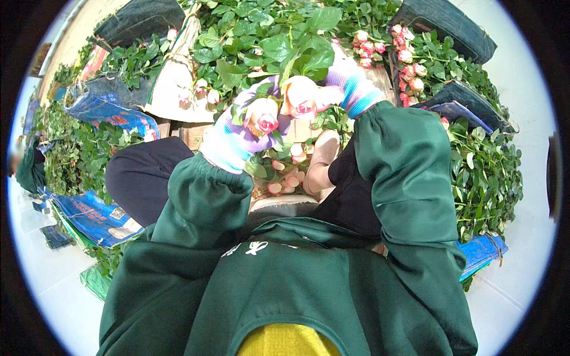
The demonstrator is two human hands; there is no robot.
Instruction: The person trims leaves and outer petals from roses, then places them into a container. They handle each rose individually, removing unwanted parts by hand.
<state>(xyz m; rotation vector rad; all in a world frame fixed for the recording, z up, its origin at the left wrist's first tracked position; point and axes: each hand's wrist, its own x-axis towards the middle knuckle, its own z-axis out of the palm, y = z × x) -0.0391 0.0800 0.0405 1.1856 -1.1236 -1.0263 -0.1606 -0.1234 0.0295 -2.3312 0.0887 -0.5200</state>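
Observation:
My left hand [245, 124], in a striped knit glove, is closed around rose stems just behind the blooms. One pink-edged cream rose [262, 116] lies against its fingers, and a paler, larger rose [300, 99] stands beside it between my hands. My right hand [340, 84], gloved the same way, is at the right of the paler rose; its fingertips are washed out by glare and partly behind leaves, so its grip is unclear. Broad green leaves [318, 55] rise above both blooms. More cut roses [285, 178] lie low between my knees, below my hands.
Leafy rose stems [249, 22] are heaped ahead. Rose bundles [406, 58] lie at the right beside dark wrapping sheets [445, 29]. Blue printed sacking [98, 218] and a pale cloth [178, 98] are at the left. A shoe [325, 149] stands near the lower roses; another person's sleeve [31, 169] shows far left.

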